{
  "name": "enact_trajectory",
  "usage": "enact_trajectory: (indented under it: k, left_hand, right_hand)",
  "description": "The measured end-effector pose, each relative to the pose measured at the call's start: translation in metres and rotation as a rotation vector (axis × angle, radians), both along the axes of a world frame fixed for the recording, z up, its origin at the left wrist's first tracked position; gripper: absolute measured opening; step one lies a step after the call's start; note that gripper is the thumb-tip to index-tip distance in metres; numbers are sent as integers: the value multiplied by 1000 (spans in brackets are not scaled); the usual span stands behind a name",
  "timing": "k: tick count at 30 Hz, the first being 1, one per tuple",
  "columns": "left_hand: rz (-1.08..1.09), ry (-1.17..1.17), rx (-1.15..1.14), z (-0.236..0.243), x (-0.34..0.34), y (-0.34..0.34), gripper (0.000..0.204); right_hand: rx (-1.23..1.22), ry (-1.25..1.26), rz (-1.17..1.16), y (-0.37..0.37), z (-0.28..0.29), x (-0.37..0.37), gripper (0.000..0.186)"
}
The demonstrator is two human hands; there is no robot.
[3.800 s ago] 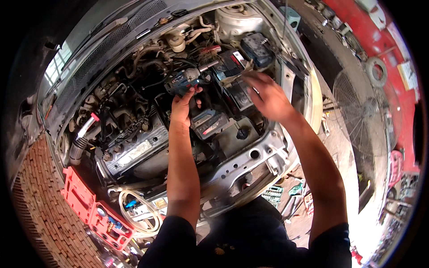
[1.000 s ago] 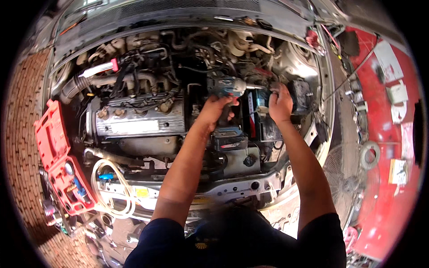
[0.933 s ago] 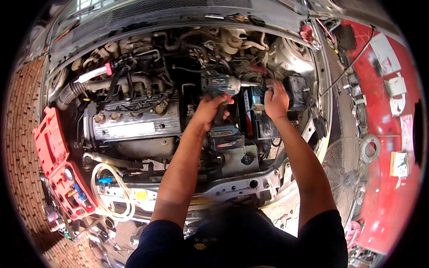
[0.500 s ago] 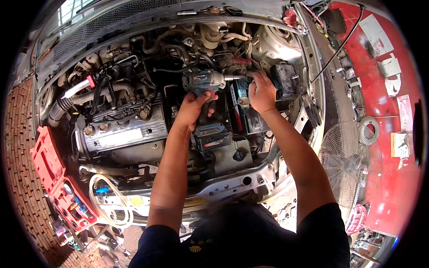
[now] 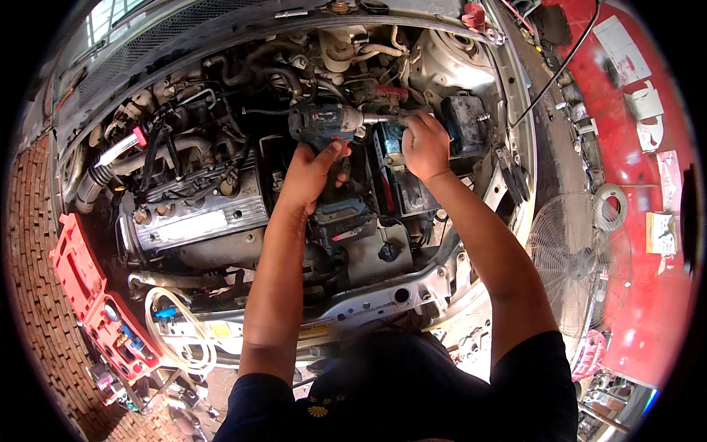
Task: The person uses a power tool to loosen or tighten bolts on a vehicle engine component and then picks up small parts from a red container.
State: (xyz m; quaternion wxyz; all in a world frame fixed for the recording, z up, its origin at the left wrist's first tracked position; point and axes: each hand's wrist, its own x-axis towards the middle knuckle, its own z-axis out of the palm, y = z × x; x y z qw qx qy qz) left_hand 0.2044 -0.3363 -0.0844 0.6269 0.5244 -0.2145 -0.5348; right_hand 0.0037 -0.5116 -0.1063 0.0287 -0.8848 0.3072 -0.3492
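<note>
A blue and black cordless impact wrench [image 5: 324,125] is held level over the engine bay, its nose to the right. My left hand [image 5: 315,173] wraps round its grip, with the thumb by the red trigger; the battery pack [image 5: 344,225] hangs below. From the nose a silver socket extension [image 5: 379,118] runs to my right hand [image 5: 426,146], whose fingers are closed round its far end. What sits at that tip is hidden by the fingers. Just below my right hand lies the car battery [image 5: 412,193], dark with a blue-green top.
The silver engine cover [image 5: 206,221] lies to the left. An open red tool case [image 5: 118,324] and a coiled clear hose [image 5: 158,331] rest at the front left. On the right stand a wire-caged fan [image 5: 578,261] and a red panel [image 5: 633,184]. A black box [image 5: 465,121] sits beyond the battery.
The impact wrench and both hands have shifted slightly left in the picture. The whole view has shifted a little too. Both hands keep their hold.
</note>
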Motion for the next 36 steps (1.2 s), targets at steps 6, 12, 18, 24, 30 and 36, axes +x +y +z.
enact_trajectory:
  k: [6, 12, 18, 24, 30, 36]
  left_hand:
    - [59, -81, 17, 11, -7, -1, 33]
    - [45, -135, 25, 9, -10, -2, 33]
    - [54, -136, 14, 9, -10, -1, 33]
    - [-23, -42, 15, -2, 4, 0, 36]
    - [-31, 10, -8, -7, 2, 6, 35]
    - [-30, 30, -8, -15, -4, 7, 34]
  right_hand:
    - [2, -3, 27, 1, 4, 2, 14]
    - [4, -14, 32, 1, 2, 1, 17]
    - [16, -14, 42, 0, 3, 0, 17]
    - [137, -93, -84, -4, -6, 0, 15]
    - [11, -45, 7, 0, 2, 4, 19]
    - [71, -18, -31, 1, 4, 0, 25]
